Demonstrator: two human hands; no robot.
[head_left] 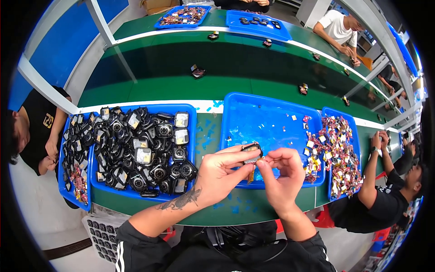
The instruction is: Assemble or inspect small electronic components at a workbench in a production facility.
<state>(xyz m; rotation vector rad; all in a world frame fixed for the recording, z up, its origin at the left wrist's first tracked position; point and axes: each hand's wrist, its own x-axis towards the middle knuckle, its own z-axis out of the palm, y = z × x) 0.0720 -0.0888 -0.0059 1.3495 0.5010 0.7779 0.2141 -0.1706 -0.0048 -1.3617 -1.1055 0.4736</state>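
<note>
My left hand (222,174) pinches a small black square casing (252,151) with a pale face, held above the near edge of a blue tray (267,124). My right hand (281,174) meets it from the right, its thumb and forefinger closed on a small part at the casing's edge. A thin orange strip (250,176) hangs below the casing between my hands. What the right fingertips grip is too small to make out.
A blue tray (192,113) piled with black casings lies at my left, with another tray (63,181) beyond it. A tray (355,136) of small colourful parts is at my right. Loose casings ride the green conveyor belt (181,63). Other people sit left, right and across.
</note>
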